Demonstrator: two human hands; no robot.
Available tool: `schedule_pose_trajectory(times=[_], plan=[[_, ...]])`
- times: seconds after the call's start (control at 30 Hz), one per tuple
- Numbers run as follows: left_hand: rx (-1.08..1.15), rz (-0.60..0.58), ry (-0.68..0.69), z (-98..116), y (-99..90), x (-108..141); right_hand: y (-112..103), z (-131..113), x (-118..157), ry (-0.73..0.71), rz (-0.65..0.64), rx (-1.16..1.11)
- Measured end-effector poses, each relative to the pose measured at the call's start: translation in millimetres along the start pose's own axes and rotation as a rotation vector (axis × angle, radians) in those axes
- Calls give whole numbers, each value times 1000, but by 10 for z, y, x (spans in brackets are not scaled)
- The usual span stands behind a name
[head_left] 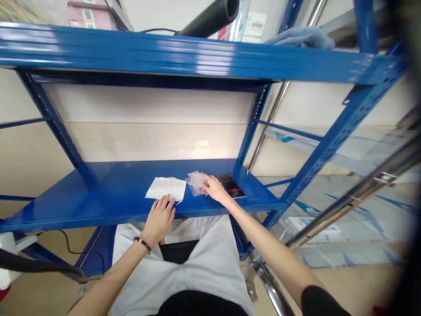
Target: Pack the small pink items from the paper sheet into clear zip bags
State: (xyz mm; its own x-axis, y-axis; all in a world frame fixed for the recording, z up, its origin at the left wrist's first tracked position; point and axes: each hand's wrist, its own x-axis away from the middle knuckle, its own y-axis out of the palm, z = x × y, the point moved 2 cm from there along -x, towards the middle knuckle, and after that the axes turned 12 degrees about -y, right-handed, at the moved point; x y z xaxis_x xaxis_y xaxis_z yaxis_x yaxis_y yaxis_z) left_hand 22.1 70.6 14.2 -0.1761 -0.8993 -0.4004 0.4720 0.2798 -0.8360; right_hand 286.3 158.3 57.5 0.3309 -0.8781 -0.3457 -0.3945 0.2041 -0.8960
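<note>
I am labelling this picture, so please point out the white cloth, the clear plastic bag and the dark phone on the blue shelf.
white cloth (166,188): head view, middle of the sheet.
clear plastic bag (196,181): head view, crumpled centre, left of the right hand's fingers.
dark phone (231,186): head view, middle of its screen.

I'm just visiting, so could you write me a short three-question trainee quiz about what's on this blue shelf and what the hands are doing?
1. True or false: the left hand rests at the edge of the flat white paper sheet.
2. What does the right hand touch? A) the crinkled clear plastic bag B) the dark flat phone-like slab C) the white sheet
3. Fill in: all three things lie on the blue metal ___.

Key: 1 true; 2 A; 3 shelf.
</note>
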Motion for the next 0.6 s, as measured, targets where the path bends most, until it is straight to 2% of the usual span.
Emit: schedule_pose_trajectory(times=[0.13, 0.23, 0.37, 0.47, 0.53, 0.6], plan=[[-275, 108, -3, 206, 78, 21, 124, 56, -142, 8, 96, -70], [-297, 112, -1, 283, 84, 76, 166, 75, -107, -1, 207, -115], [-236, 54, 37, 227, 39, 188, 101, -15, 77, -62, 449, -197], [-165, 21, 54, 177, 7, 240, 5, -245, 183, -118, 622, -351], [-81, 26, 49, 197, -53, 266, -45, -507, 261, -120, 652, -553], [47, 31, 45, 249, -146, 301, -44, -804, 391, -14, 650, -831]])
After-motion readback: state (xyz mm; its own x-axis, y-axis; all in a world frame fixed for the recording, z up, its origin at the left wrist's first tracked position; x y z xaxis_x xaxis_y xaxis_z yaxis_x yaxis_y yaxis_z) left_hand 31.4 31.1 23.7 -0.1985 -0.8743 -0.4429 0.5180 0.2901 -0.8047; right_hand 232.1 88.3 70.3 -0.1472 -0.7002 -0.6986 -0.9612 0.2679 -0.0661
